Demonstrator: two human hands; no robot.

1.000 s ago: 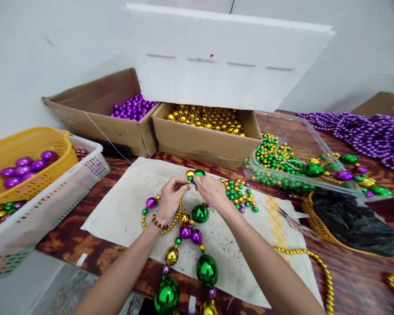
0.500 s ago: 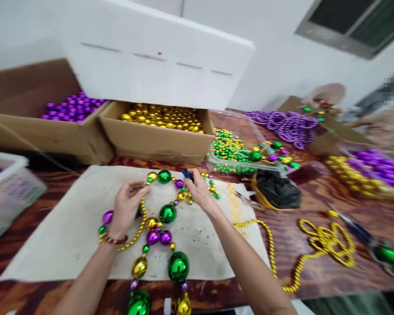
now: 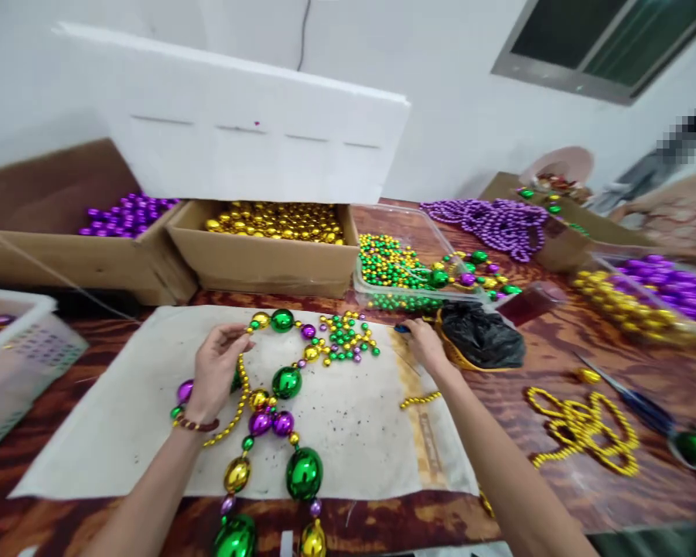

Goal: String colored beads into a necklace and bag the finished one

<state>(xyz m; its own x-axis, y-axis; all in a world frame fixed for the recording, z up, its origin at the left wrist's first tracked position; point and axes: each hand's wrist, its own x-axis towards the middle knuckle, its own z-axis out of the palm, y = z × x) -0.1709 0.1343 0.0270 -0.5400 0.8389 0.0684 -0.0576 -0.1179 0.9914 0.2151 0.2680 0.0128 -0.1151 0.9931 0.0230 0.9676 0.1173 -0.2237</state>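
On cloth [image 3: 371, 449], the garland [image 3: 287, 382] curves rightward from the left grip [image 3: 213, 370]

Open cloth [image 3: 363, 445] right of necklace [image 3: 305, 473]; basket [image 3: 455, 357] crowds right hand [image 3: 427, 344]

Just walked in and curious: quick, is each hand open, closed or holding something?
Left hand: closed, holding a strand of shiny gold, green and purple round beads.
Right hand: at a small blue object; grip cannot be told.
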